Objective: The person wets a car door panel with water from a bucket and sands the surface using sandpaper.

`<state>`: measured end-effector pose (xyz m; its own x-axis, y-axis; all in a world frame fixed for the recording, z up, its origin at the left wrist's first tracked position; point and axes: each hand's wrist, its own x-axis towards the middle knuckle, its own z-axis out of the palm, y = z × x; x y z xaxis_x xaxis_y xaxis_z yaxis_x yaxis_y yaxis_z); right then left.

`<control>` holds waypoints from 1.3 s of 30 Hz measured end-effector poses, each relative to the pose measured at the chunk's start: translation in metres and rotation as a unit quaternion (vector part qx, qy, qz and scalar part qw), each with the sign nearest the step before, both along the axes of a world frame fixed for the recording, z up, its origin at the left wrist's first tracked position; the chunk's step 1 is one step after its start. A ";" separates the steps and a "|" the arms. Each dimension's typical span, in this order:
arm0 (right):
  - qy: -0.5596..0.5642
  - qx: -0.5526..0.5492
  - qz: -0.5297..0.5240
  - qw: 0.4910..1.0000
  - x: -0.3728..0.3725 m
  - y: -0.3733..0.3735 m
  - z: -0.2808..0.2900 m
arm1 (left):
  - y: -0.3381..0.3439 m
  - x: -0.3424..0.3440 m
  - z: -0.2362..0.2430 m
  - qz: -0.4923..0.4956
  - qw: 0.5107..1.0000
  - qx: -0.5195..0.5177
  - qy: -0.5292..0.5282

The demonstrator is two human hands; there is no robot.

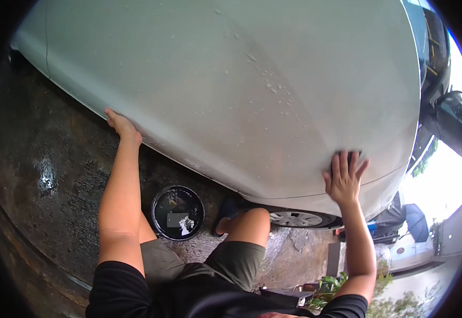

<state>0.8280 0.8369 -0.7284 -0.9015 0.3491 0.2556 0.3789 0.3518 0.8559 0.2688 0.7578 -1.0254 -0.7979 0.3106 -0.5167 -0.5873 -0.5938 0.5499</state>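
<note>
A pale grey-green car body panel (231, 95), dotted with water drops, fills the space before me. My left hand (124, 127) rests on the panel's lower edge, closed around it, with some fingers hidden. To the right, my right hand (344, 177) presses flat with spread fingers over a small dark pad (353, 156) against the panel. Most of that pad is covered by the fingers, so its exact kind does not show. Between my left arm and knee stands a round black basin (157, 222) of water, with a grey rectangular piece (178, 220) in it.
The car's wheel (297, 218) is close to my right knee. A side mirror (456, 108) juts out at the far right. Wet dark concrete (45, 148) lies at the left. Plants (331, 286) and a dark umbrella (416, 222) are at the lower right.
</note>
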 end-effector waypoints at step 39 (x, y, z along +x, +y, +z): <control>-0.013 0.019 0.285 0.958 -0.401 -0.062 0.107 | -0.005 -0.004 0.006 0.040 0.995 -0.078 0.038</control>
